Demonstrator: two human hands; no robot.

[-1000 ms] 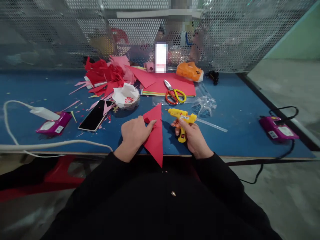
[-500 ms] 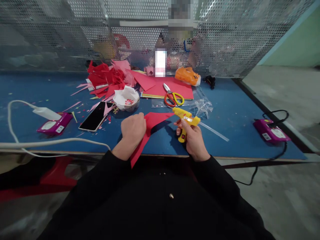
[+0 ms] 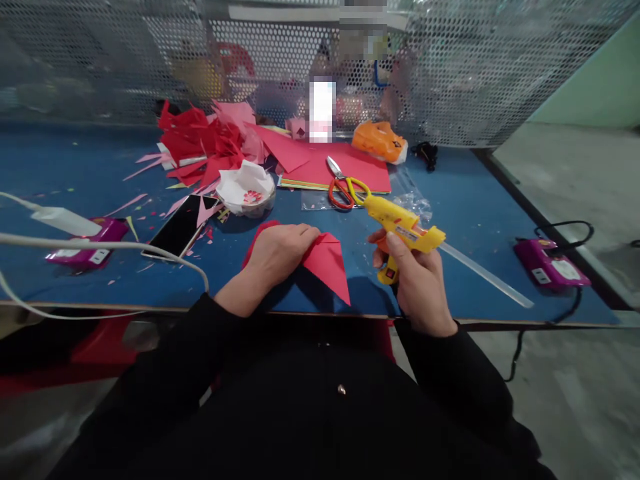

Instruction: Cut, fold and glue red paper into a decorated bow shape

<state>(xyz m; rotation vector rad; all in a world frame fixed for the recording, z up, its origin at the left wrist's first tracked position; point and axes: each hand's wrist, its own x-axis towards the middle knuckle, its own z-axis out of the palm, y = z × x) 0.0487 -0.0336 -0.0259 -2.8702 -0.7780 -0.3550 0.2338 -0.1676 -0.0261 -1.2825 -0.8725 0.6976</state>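
Note:
Near the front of the blue table, my left hand [image 3: 280, 257] is closed on a folded piece of red paper [image 3: 330, 263]. One pointed flap of the paper sticks out to the right and down, and another part shows behind the hand. My right hand [image 3: 417, 277] grips a yellow glue gun [image 3: 400, 223] by its handle. The gun's nozzle points up and left, and a clear glue stick [image 3: 487, 273] juts from its back. The nozzle overlaps the yellow handle of the scissors [image 3: 345, 187] in view.
Behind lie stacked red sheets [image 3: 350, 157], red scraps [image 3: 200, 143], an orange packet [image 3: 379, 141] and a paper-lined bowl [image 3: 247, 190]. A phone [image 3: 183, 227], white cables and purple sockets [image 3: 550, 263] are at the sides. Perforated metal [image 3: 470, 73] stands behind the table [image 3: 465, 200].
The red paper has been turned, so its point now hangs to the right of my left hand. My right hand has moved right with the glue gun, away from the paper.

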